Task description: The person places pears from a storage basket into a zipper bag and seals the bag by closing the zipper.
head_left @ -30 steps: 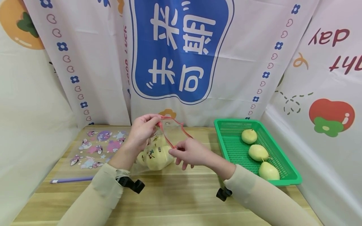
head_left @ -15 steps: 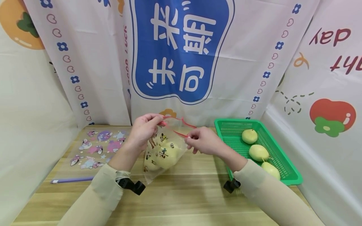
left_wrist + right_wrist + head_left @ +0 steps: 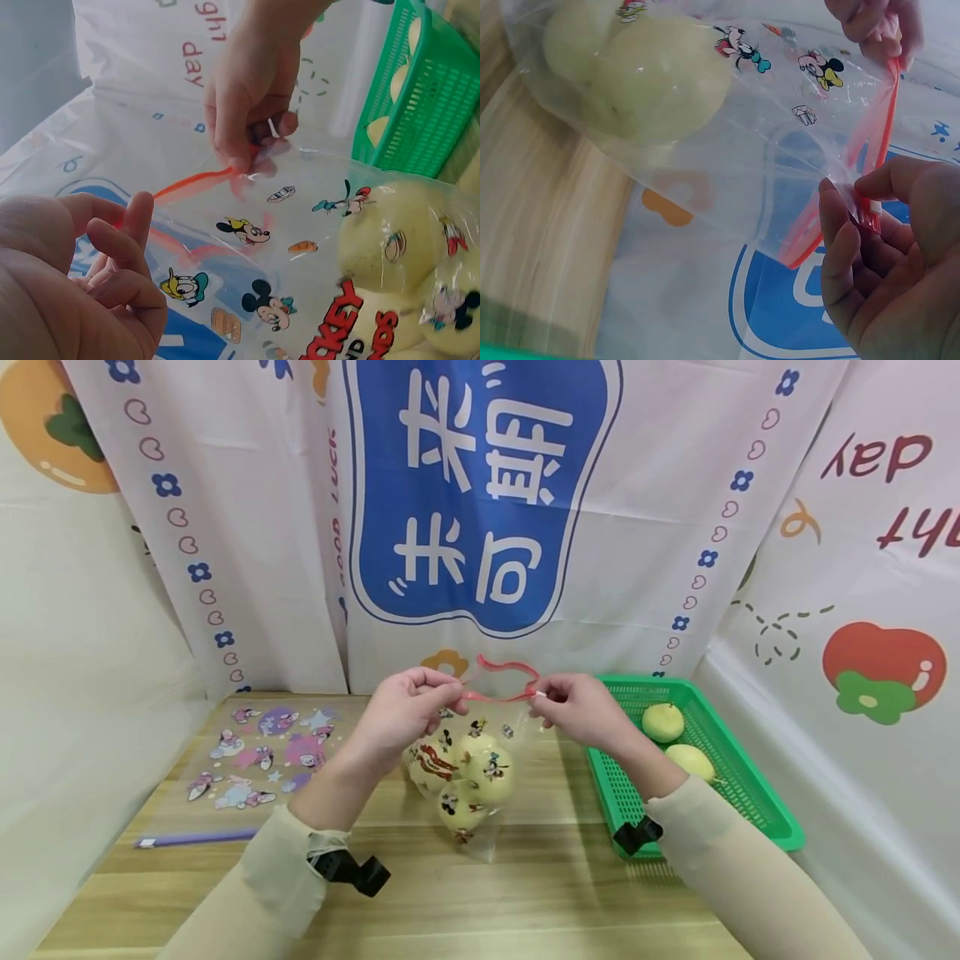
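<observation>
A clear zip bag [image 3: 300,277] printed with cartoon figures hangs between both hands with several pale yellow pears [image 3: 487,772] in its lower part. Its red zip edge [image 3: 885,127] gapes in a loop at the top. My left hand [image 3: 408,706] pinches one end of that edge between thumb and fingers. At the other end, my right hand [image 3: 581,706] pinches the edge by a small white slider [image 3: 875,206]. In the right wrist view the left hand shows at the top, gripping the far end.
To the right stands a green basket [image 3: 757,802] with pears [image 3: 690,762] in it, partly behind the right forearm. A second printed bag [image 3: 262,752] with a purple slide strip [image 3: 195,838] lies flat at the left. A printed cloth [image 3: 637,568] hangs behind the table.
Both hands have moved right and the bag with pears has come along, swinging from the left to hang between them. My right hand now holds the zip edge at its slider end.
</observation>
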Tool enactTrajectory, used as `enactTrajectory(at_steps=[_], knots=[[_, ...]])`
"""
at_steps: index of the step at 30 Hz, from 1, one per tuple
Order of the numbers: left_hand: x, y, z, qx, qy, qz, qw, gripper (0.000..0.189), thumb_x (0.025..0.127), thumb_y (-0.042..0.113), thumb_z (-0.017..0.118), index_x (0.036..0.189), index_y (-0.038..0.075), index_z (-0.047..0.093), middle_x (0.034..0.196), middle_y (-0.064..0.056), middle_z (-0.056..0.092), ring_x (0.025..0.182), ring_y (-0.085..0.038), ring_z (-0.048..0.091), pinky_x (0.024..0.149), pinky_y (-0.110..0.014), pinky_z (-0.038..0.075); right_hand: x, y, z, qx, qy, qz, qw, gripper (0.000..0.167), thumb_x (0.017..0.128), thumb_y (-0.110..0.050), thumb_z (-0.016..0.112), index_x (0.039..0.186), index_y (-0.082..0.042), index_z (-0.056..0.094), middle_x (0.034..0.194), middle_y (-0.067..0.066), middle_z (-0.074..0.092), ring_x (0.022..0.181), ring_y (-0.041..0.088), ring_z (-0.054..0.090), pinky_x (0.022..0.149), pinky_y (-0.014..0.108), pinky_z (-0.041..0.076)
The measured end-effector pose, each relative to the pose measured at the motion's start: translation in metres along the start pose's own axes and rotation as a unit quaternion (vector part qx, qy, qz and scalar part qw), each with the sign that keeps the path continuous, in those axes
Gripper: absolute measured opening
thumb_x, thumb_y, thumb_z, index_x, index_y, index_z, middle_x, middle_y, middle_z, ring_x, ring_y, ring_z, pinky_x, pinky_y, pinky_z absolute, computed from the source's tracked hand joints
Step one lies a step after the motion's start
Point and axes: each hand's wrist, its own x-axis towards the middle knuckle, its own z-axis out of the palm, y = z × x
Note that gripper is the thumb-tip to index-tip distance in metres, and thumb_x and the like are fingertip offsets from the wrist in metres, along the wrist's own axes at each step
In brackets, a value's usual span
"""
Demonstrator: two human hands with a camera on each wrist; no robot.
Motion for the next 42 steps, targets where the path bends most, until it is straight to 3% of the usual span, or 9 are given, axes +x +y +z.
enactTrajectory(at_steps=[8,13,15,19,25,27,30,34,42], knots=[[-0.016,0.005,0.02,0.034,-0.066,0.019,0.9971,0.02,0.107,0.019,0.071,0.118,0.003,0.07,0.085,-0.002,0.081,0.058,-0.009,0.05,0.059,-0.02,0.045,0.0,0.004,-0.015,-0.019,0.037,-0.016,0.999,0.015,0.105,-0.022,0.067,0.108,-0.016,0.08,0.089,0.005,0.067,0.08,0.024,0.057,0.069,0.033,0.049],[-0.017,0.007,0.018,0.036,-0.095,0.031,0.9943,0.022,0.109,0.021,0.067,0.121,0.003,0.07,0.086,-0.003,0.078,0.06,-0.008,0.052,0.058,-0.02,0.047,-0.002,0.004,-0.02,-0.016,0.047,-0.038,0.998,0.015,0.106,-0.019,0.066,0.111,-0.015,0.08,0.089,0.006,0.066,0.081,0.025,0.056,0.068,0.033,0.047],[-0.014,0.006,0.013,0.023,-0.078,0.031,0.9962,0.022,0.11,0.021,0.067,0.123,0.004,0.07,0.086,-0.002,0.076,0.06,-0.008,0.052,0.058,-0.02,0.047,-0.002,0.006,-0.021,-0.012,0.047,-0.044,0.9979,0.015,0.106,-0.018,0.067,0.111,-0.014,0.08,0.089,0.006,0.066,0.081,0.025,0.056,0.067,0.032,0.047],[-0.005,0.002,0.0,-0.004,-0.001,0.043,0.9991,0.023,0.111,0.022,0.066,0.126,0.006,0.069,0.089,-0.001,0.075,0.061,-0.007,0.052,0.059,-0.019,0.047,-0.003,0.01,-0.023,-0.004,0.048,-0.049,0.9977,0.014,0.105,-0.018,0.067,0.11,-0.014,0.08,0.088,0.006,0.067,0.08,0.026,0.056,0.067,0.031,0.047],[0.009,-0.013,-0.017,0.029,0.113,0.067,0.9909,0.028,0.108,0.02,0.066,0.133,0.008,0.067,0.109,-0.004,0.071,0.077,-0.011,0.059,0.073,-0.023,0.054,-0.005,0.014,-0.024,0.005,0.043,-0.046,0.998,0.013,0.105,-0.018,0.068,0.11,-0.014,0.08,0.089,0.006,0.067,0.082,0.026,0.056,0.068,0.03,0.047],[0.012,-0.019,-0.021,0.055,0.114,0.062,0.99,0.031,0.108,0.021,0.066,0.136,0.008,0.066,0.115,-0.005,0.067,0.088,-0.015,0.062,0.08,-0.025,0.055,-0.006,0.015,-0.025,0.008,0.039,-0.046,0.9981,0.013,0.106,-0.018,0.068,0.11,-0.014,0.08,0.09,0.006,0.067,0.083,0.026,0.057,0.068,0.03,0.048],[0.015,-0.029,-0.025,0.102,0.079,0.055,0.9901,0.034,0.108,0.024,0.067,0.138,0.008,0.067,0.119,-0.006,0.066,0.099,-0.02,0.064,0.087,-0.027,0.055,-0.006,0.014,-0.025,0.008,0.034,-0.047,0.9983,0.014,0.106,-0.019,0.068,0.111,-0.015,0.08,0.09,0.006,0.068,0.083,0.026,0.057,0.068,0.03,0.048],[0.019,-0.036,-0.027,0.144,0.032,0.07,0.9865,0.031,0.108,0.027,0.07,0.129,0.005,0.072,0.112,-0.008,0.07,0.097,-0.024,0.065,0.084,-0.029,0.055,-0.007,0.014,-0.026,0.002,0.034,-0.047,0.9983,0.015,0.106,-0.02,0.068,0.112,-0.015,0.081,0.091,0.007,0.068,0.083,0.026,0.057,0.068,0.031,0.048],[0.02,-0.033,-0.033,0.139,0.056,0.088,0.9848,0.026,0.106,0.026,0.074,0.119,0.004,0.078,0.087,0.003,0.069,0.079,-0.017,0.064,0.07,-0.028,0.048,-0.009,0.015,-0.033,-0.017,0.038,-0.034,0.9986,0.017,0.108,-0.021,0.067,0.116,-0.012,0.079,0.095,0.007,0.069,0.087,0.025,0.058,0.071,0.032,0.049]])
